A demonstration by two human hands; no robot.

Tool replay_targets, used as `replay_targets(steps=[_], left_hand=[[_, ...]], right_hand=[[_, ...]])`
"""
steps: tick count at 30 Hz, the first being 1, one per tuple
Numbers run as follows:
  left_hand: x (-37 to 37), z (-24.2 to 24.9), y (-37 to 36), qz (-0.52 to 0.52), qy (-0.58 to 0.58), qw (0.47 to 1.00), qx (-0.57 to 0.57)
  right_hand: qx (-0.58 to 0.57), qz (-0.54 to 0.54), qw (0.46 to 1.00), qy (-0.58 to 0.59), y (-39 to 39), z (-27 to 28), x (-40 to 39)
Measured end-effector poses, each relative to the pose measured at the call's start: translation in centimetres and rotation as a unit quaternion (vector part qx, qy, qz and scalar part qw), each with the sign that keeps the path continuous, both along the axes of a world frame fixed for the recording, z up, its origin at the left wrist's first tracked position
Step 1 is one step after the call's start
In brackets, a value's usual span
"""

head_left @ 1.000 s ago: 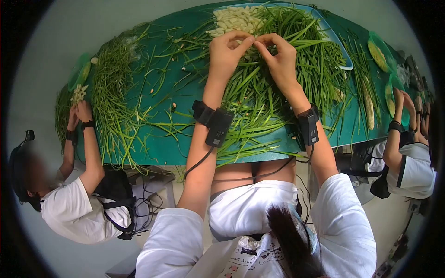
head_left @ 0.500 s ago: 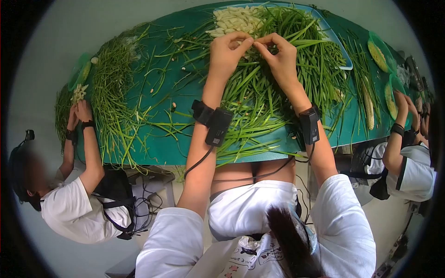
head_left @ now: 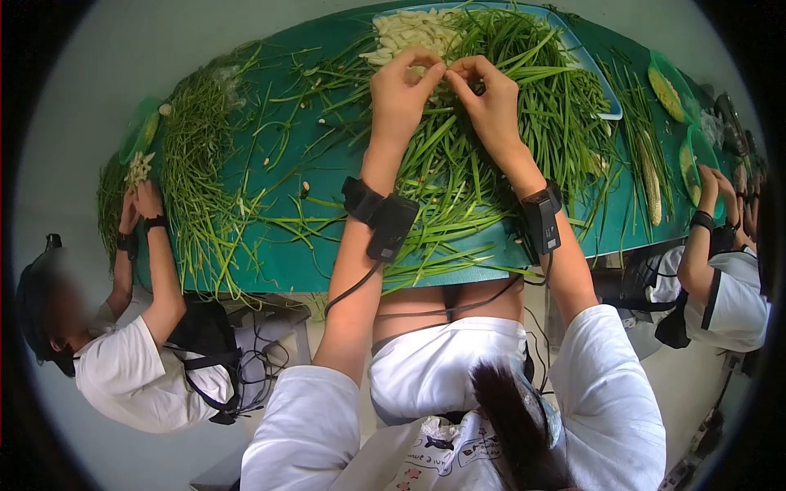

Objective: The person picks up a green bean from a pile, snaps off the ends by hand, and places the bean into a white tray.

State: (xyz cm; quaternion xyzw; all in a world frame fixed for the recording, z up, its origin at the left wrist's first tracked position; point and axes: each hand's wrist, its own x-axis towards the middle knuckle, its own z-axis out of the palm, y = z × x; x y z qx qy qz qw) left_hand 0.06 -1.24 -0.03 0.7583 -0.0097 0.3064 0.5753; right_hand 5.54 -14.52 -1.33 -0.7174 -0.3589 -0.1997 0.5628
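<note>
Over the pile of long green stalks (head_left: pixel 532 123), my left hand (head_left: pixel 401 88) and my right hand (head_left: pixel 494 96) meet fingertip to fingertip. Both are closed in a pinch, thumb against fingers. Whatever lies between the tips is too small to make out. Just beyond my left hand sits a heap of pale peeled cloves, which look like garlic (head_left: pixel 409 33), at the left end of a light blue tray (head_left: pixel 607 90). More green stalks (head_left: pixel 450 221) spread below my hands toward the table's near edge.
The table (head_left: pixel 278 237) is green. At left lies a heap of thin green stalks (head_left: pixel 201 139), near a co-worker's hands (head_left: pixel 141 200) with a pale bunch. A corn cob (head_left: pixel 651 184) and green baskets (head_left: pixel 667 90) are at right, by another person's hands (head_left: pixel 711 188). Cables (head_left: pixel 467 311) cross my lap.
My pinched hands have shifted very slightly left and away from me, still together. The co-workers' hands have barely moved.
</note>
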Motion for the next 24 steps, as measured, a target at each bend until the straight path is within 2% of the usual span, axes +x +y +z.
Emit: replay_targets(steps=[4, 6, 10, 12, 14, 17, 18, 20, 24], left_hand=[[-0.2, 0.1, 0.2, -0.011, -0.016, 1.0, 0.014], [0.0, -0.2, 0.5, -0.049, 0.026, 0.998, -0.013], [0.3, -0.7, 0.9, -0.056, 0.039, 0.998, -0.008], [0.6, -1.0, 0.8, -0.085, 0.024, 0.994, -0.058], [0.9, -1.3, 0.8, -0.086, 0.0, 0.994, -0.063], [0.9, -1.3, 0.9, -0.085, -0.015, 0.994, -0.069], [0.8, -1.3, 1.0, -0.083, -0.005, 0.994, -0.071], [0.8, -1.2, 1.1, -0.088, -0.022, 0.993, -0.07], [0.8, -1.1, 1.0, -0.099, -0.021, 0.989, -0.107]], right_hand=[[-0.005, -0.004, 1.0, 0.003, 0.0, -0.1, 0.1], [-0.003, -0.004, 1.0, 0.003, -0.1, -0.1, 0.1], [-0.018, 0.001, 1.0, 0.002, -0.2, 0.4, -0.1], [-0.024, 0.012, 1.0, 0.004, -0.2, 0.5, 0.0], [-0.036, -0.033, 0.992, -0.115, -0.1, 0.4, 0.2], [-0.037, -0.042, 0.987, -0.15, -0.2, 0.6, 0.4], [-0.037, -0.041, 0.987, -0.15, -0.1, 0.5, 0.3], [-0.007, 0.041, 0.999, -0.013, 0.1, 0.3, 0.1], [-0.022, 0.044, 0.998, -0.037, 0.1, 0.4, -0.1]])
